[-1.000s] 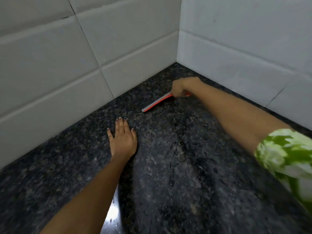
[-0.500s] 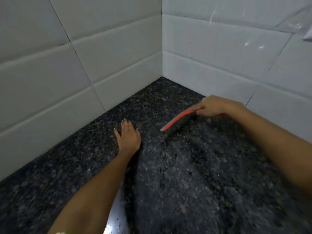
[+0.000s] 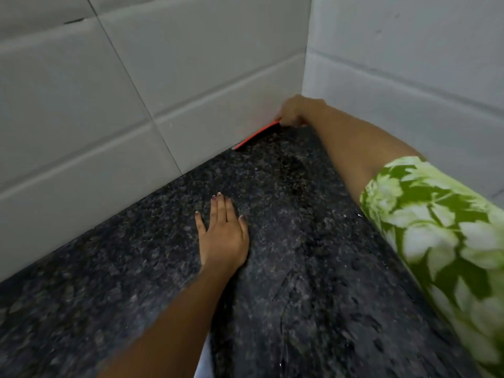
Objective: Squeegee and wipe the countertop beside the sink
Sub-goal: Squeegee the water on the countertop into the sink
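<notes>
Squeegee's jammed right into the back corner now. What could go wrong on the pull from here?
1. The right hand holds the squeegee tight against the wall tile, so the blade may ride up the tile and skip the seam.
2. The left hand lies flat on the countertop, likely in the blade's return path.
3. Droplets glint on the stone near that palm; it could slip.

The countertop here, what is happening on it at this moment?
A person is squeegeeing the dark speckled countertop. The right hand grips an orange squeegee and has it deep in the corner, its blade along the foot of the white tiled wall. The left hand lies flat on the stone, fingers spread, holding nothing. A few water drops glint on the surface.
</notes>
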